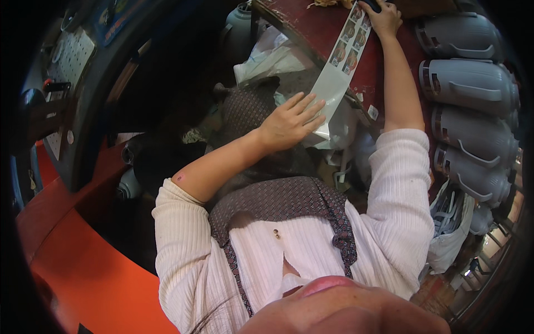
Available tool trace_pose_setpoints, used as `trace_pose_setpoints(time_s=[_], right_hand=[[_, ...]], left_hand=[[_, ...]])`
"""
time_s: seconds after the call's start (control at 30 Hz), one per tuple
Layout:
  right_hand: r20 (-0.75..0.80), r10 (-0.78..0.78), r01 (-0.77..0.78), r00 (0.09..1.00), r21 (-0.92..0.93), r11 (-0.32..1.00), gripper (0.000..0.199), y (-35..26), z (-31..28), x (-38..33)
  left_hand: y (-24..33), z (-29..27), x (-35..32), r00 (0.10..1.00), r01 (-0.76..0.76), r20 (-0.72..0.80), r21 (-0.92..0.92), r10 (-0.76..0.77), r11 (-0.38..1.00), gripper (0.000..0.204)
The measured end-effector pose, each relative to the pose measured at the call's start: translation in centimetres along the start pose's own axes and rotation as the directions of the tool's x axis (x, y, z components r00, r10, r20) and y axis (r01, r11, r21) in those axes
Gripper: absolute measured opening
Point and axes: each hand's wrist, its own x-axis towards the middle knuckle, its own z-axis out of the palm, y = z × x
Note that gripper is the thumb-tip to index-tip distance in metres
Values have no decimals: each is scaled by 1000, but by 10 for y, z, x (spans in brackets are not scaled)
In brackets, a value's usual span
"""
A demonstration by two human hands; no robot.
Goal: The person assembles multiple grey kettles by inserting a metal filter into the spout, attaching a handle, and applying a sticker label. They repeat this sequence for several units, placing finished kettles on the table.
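A long white strip of printed labels (349, 47) runs down from the red tabletop, with small pictures on its upper part and a blank glossy lower part. My left hand (289, 123) lies by the blank lower end, fingers stretched out and slightly apart, fingertips over its edge. At the strip's top end, my right hand (387, 20) is closed around a dark object (371, 5), which is cut off by the picture's edge and too hidden to name. The thumb of that hand is beside the strip.
Several grey jugs with handles (470, 89) lie stacked on the right. The red tabletop (370, 78) is worn at its edge. White plastic bags (272, 61) hang near it. An orange surface (94, 273) is at lower left, with dark machinery (83, 111) above.
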Motion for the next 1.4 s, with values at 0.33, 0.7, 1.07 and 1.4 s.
trace_pose_setpoints(time_s=[0.33,0.7,1.07,1.4], right_hand=[[236,-447,323,863,423,847,54,3,-56,-86],[192,-316,157,929,571,806,36,5,-53,-94],[7,-212,206,977,211,956,21,-38,-67,-147],[-280,-757,807,590,233,542,20,-207,-247,-219]], left_hand=[[1,-82,-80,870,409,-191,-239,-455,881,51],[10,-94,-133,727,506,-317,-353,-609,787,20],[17,-102,-174,718,581,-307,-230,-625,781,24],[9,-158,-255,480,782,-632,-6,-608,624,26]])
